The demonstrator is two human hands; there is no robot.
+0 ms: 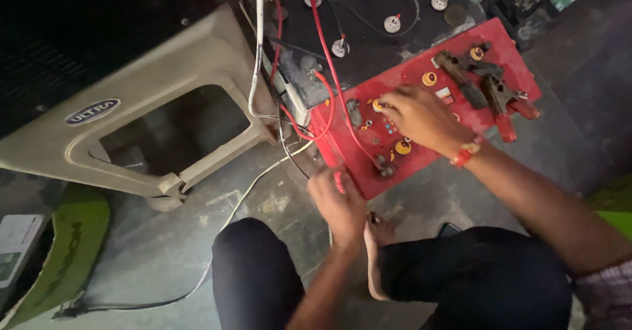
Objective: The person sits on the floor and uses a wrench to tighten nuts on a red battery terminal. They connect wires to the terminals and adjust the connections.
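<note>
The red battery point(421, 100) lies on the grey floor point(164, 251) just in front of the person's knees, tilted, its top facing up with yellow caps point(403, 147) and dark clamps point(484, 83) on it. The right hand point(421, 116) rests on the battery's top near the middle; its fingers point(388, 101) are curled together over a yellow cap at the left part of the top, seemingly pinching it, though the cap is mostly hidden. The left hand point(339, 202) sits at the battery's near corner, fingers bent down against the edge; whether they grip anything cannot be told. A red wire point(332, 67) runs across the top to a terminal just beside the left hand. Behind stands a black battery point(368, 27); a beige stool point(164, 106) lies to the left
</note>
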